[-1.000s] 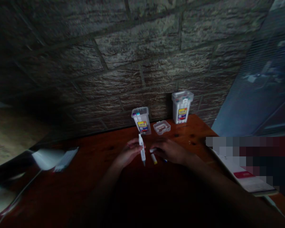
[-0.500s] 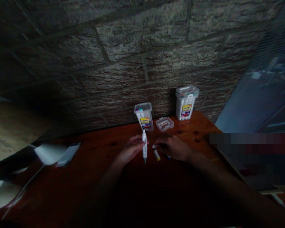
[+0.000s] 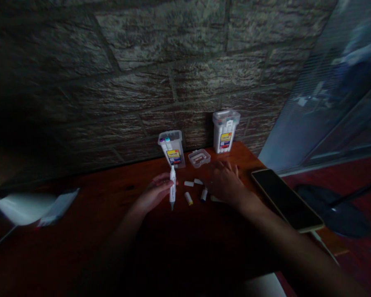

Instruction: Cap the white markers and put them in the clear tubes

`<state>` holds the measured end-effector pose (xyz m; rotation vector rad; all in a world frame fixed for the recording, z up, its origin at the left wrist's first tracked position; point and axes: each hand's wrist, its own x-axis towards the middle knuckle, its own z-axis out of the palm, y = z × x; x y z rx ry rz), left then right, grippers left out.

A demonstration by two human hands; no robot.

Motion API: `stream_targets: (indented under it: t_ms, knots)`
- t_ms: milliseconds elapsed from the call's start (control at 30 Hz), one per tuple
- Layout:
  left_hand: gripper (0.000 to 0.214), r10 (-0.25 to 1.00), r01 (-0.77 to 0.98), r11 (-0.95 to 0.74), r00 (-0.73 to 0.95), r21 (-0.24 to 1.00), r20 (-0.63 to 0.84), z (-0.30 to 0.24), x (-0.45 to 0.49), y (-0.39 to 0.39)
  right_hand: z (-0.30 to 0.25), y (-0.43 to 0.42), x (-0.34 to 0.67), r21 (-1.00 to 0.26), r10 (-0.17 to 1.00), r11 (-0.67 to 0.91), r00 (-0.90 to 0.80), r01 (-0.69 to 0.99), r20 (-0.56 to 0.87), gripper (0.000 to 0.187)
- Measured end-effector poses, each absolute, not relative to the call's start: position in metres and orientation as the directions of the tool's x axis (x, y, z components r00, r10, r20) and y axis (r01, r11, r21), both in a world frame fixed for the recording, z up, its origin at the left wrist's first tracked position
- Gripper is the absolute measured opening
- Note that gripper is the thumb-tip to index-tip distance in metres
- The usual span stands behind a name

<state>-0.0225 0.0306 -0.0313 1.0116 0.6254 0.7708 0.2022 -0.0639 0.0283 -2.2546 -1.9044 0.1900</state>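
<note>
Pinched upright in my left hand (image 3: 157, 190) is a white marker (image 3: 172, 185), a grey tip pointing down and its other end up. My right hand (image 3: 225, 181) hovers low over or rests on the wooden table, fingers apart, with nothing visible in it; which cannot be told. Small caps lie between the hands: a white cap with a yellow end (image 3: 189, 199), a white cap with a dark blue end (image 3: 204, 194), a white cap with a reddish end (image 3: 189, 183) and a pale pointed piece (image 3: 198, 181). A pale object (image 3: 215, 199) is partly hidden under my right hand.
Behind stand an open clear box (image 3: 175, 150) holding a few markers, its clear lid (image 3: 199, 158), and a closed marker box (image 3: 225, 132). A phone (image 3: 287, 200) lies at the table's right edge. A packet (image 3: 59, 206) is at left; a brick wall (image 3: 142, 90) rises behind.
The camera view has swung right, bringing the phone into plain view. My right hand has moved right, off a small white piece, and its fingers have spread. My left hand still holds the marker.
</note>
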Motion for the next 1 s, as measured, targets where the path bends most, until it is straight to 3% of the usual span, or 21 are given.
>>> stream_targets:
  t_ms: [167, 300, 367, 433, 533, 633, 700, 1000]
  knots:
    - [0.034, 0.810, -0.283, 0.332, 0.574, 0.900, -0.118, -0.035, -0.023, 0.033, 0.040, -0.066, 0.224, -0.248, 0.890, -0.444, 0.391, 0.861, -0.236, 0.067]
    - [0.034, 0.806, -0.288, 0.334, 0.582, 0.897, -0.113, -0.033, -0.022, 0.032, 0.039, -0.063, 0.240, -0.296, 0.855, -0.507, 0.430, 0.809, -0.289, 0.068]
    - [0.033, 0.807, -0.297, 0.332, 0.581, 0.895, -0.107, -0.032, -0.022, 0.032, 0.035, -0.062, 0.242, -0.303, 0.886, -0.462, 0.417, 0.833, -0.204, 0.065]
    - [0.032, 0.809, -0.305, 0.336, 0.578, 0.891, -0.107, -0.031, -0.022, 0.031, 0.029, -0.060, 0.238, -0.301, 0.926, -0.366, 0.376, 0.881, -0.024, 0.056]
    - [0.031, 0.812, -0.301, 0.345, 0.571, 0.889, -0.122, -0.030, -0.021, 0.031, 0.019, -0.056, 0.224, -0.345, 0.953, -0.106, 0.194, 0.933, 0.231, 0.036]
    - [0.031, 0.819, -0.288, 0.351, 0.555, 0.891, -0.143, -0.029, -0.021, 0.031, 0.008, -0.050, 0.209, -0.409, 0.933, 0.194, -0.039, 0.892, 0.357, 0.025]
    - [0.029, 0.820, -0.283, 0.350, 0.554, 0.893, -0.146, -0.028, -0.020, 0.030, 0.000, -0.046, 0.203, -0.423, 0.926, 0.274, -0.118, 0.864, 0.359, 0.023]
    - [0.023, 0.834, -0.292, 0.362, 0.526, 0.885, -0.168, -0.022, -0.015, 0.025, -0.011, -0.042, 0.203, -0.532, 0.944, 0.308, -0.182, 0.789, 0.277, 0.019]
